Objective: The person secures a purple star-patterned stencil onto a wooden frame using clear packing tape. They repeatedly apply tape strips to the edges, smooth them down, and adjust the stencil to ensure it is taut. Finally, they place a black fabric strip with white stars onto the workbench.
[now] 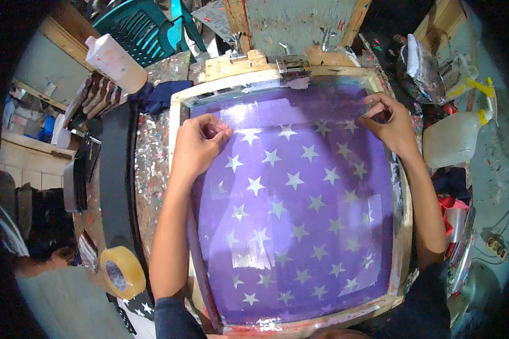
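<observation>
In front of me lies a wooden-framed silkscreen [181,116] with purple mesh [288,161] patterned with pale stars. Near the far edge of the mesh, a strip of clear tape [316,111] stretches between my hands, hard to make out against the purple. My left hand [202,141] pinches its left end, thumb against fingers, over the upper left stars. At the other end my right hand [391,121] is curled in a pinch by the upper right corner. Shiny clear patches also show along the mesh's lower left and right side.
Metal clamps [294,66] hold the frame's far side. A tape roll [123,272] sits at the left, beside a long black board [117,181]. A cloudy bottle [116,63] stands far left, and a spray bottle [452,138] at right. Another person's hand [59,258] shows at far left.
</observation>
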Motion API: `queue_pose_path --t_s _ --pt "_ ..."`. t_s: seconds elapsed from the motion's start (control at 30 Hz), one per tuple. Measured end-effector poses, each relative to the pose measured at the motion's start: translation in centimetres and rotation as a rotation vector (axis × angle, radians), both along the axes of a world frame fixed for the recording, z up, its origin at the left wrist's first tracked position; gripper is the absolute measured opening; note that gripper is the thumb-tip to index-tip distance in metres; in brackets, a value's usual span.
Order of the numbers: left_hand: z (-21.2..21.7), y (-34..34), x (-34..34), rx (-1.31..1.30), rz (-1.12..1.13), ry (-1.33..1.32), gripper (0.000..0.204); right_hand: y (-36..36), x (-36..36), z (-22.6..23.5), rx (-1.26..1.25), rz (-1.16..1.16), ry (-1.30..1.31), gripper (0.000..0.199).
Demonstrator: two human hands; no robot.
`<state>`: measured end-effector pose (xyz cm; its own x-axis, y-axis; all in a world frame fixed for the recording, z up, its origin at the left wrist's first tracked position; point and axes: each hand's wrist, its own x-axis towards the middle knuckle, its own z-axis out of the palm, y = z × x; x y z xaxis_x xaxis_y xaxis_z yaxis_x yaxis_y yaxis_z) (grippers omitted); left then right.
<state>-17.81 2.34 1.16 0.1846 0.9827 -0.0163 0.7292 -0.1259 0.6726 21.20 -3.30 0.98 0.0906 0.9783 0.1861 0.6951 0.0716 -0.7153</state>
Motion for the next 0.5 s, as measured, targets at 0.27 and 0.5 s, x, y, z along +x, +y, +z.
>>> queue_pose_path --t_s 0.27,0.5 --pt "-0.18 0.37 -0.44 -0.11 -0.026 -0.102 0.016 -0.58 -0.64 0.39 0.049 -0.041 -0.075 0.035" --pt "-0.43 0.75 -0.71 -0.156 0.003 -0.436 0.019 -0.54 -0.68 0.5 0.036 -0.021 0.015 0.035"
